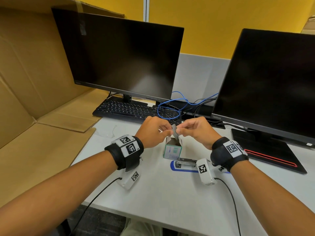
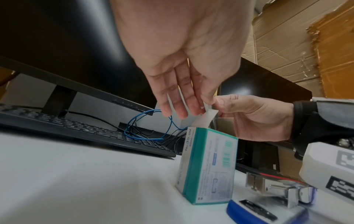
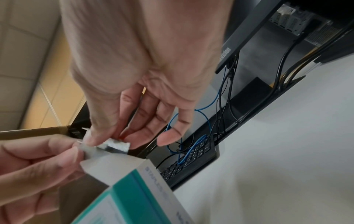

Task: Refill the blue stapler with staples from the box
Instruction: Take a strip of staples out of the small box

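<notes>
The teal-and-white staple box [image 1: 173,150] stands upright on the white desk [image 1: 153,193] with its top open. Its flap [image 2: 205,119] sticks up. Both hands meet just above it. My left hand [image 1: 167,132] pinches the flap's upper corner [image 3: 86,153] with thumb and forefinger. My right hand [image 1: 179,131] pinches a short silver staple strip [image 3: 116,146] right above the flap's edge. The blue stapler [image 1: 185,163] lies swung open in front of the box, its metal magazine [image 2: 287,192] exposed, partly hidden by my right wrist camera.
A black keyboard [image 1: 133,109] and a looped blue cable [image 1: 170,108] lie behind the hands, under two dark monitors [image 1: 122,57] [image 1: 272,82]. Flattened cardboard [image 1: 34,99] covers the left. A black pad with a red stripe [image 1: 267,150] lies right. Clear film [image 1: 107,132] lies left of the hands.
</notes>
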`<action>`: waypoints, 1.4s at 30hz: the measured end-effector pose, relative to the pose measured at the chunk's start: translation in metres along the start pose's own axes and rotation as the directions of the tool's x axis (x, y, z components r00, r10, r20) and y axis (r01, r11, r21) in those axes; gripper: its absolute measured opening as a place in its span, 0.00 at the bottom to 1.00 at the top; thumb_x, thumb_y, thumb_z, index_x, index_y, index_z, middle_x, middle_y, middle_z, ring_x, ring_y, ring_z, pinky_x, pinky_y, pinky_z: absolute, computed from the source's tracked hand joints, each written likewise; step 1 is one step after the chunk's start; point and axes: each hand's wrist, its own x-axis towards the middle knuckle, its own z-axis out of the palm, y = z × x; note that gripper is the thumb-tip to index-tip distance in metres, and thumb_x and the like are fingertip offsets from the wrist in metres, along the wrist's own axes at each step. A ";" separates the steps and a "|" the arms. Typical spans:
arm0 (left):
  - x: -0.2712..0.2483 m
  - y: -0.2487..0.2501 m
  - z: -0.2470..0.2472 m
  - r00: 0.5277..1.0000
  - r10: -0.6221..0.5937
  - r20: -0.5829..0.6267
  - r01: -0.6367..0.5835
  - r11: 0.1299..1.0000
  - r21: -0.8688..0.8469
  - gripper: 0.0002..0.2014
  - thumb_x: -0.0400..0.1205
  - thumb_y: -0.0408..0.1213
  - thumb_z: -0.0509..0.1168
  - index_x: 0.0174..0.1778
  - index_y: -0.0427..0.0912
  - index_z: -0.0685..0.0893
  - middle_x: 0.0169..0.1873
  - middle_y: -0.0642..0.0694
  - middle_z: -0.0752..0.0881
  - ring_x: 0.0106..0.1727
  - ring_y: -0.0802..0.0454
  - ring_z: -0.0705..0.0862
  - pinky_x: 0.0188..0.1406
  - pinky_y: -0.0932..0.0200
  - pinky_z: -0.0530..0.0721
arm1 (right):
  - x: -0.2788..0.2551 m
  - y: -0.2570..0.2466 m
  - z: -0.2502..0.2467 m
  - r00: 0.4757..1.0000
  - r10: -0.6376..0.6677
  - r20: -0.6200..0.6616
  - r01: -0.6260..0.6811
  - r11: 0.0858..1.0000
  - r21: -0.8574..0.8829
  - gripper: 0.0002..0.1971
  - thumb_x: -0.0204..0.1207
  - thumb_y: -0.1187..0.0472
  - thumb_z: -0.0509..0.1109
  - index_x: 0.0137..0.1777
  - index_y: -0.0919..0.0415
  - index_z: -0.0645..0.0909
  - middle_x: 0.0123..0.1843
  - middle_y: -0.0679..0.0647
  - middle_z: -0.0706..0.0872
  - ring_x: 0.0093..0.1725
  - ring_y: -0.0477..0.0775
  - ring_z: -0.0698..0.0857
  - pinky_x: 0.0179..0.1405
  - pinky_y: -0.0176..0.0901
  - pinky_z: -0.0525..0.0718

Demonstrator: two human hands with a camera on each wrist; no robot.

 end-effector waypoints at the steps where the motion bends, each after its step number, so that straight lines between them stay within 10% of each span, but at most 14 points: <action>1: 0.000 0.000 0.000 1.000 0.000 -0.002 0.000 1.000 -0.008 0.07 0.79 0.42 0.72 0.46 0.43 0.93 0.39 0.49 0.94 0.43 0.55 0.90 0.54 0.54 0.90 | -0.001 -0.001 0.000 1.000 0.000 0.001 0.000 1.000 -0.004 0.08 0.72 0.66 0.79 0.50 0.68 0.91 0.48 0.62 0.94 0.45 0.51 0.90 0.46 0.41 0.87; 10: -0.002 -0.003 -0.001 0.998 0.062 0.023 -0.061 0.998 -0.016 0.08 0.79 0.42 0.72 0.46 0.44 0.95 0.42 0.49 0.94 0.43 0.56 0.88 0.49 0.53 0.91 | -0.005 0.001 0.004 0.998 0.050 0.045 -0.049 0.998 -0.035 0.06 0.77 0.63 0.75 0.50 0.66 0.89 0.43 0.53 0.95 0.43 0.46 0.92 0.44 0.38 0.85; 17: -0.001 -0.006 -0.002 0.997 0.079 -0.019 -0.080 0.994 -0.072 0.07 0.78 0.40 0.74 0.47 0.43 0.95 0.43 0.48 0.94 0.40 0.59 0.87 0.40 0.82 0.80 | -0.008 -0.003 0.003 0.996 0.062 0.069 -0.065 0.997 0.042 0.04 0.73 0.67 0.78 0.45 0.66 0.87 0.46 0.62 0.95 0.47 0.54 0.93 0.50 0.42 0.87; 31: 0.002 -0.001 0.004 0.981 0.193 0.031 -0.195 0.971 0.138 0.14 0.76 0.54 0.68 0.47 0.51 0.94 0.44 0.54 0.92 0.44 0.53 0.88 0.42 0.48 0.89 | -0.011 -0.003 0.002 1.000 0.020 -0.009 -0.020 1.000 0.018 0.14 0.71 0.68 0.80 0.57 0.64 0.89 0.51 0.62 0.94 0.46 0.49 0.91 0.44 0.36 0.86; 42: 0.005 0.005 0.000 0.971 0.197 0.136 -0.225 0.945 0.237 0.14 0.75 0.53 0.72 0.52 0.52 0.92 0.50 0.54 0.90 0.50 0.54 0.86 0.48 0.51 0.87 | -0.015 -0.006 -0.003 0.998 0.007 -0.058 -0.007 1.000 0.001 0.13 0.72 0.65 0.80 0.57 0.63 0.89 0.49 0.59 0.94 0.44 0.49 0.92 0.42 0.35 0.86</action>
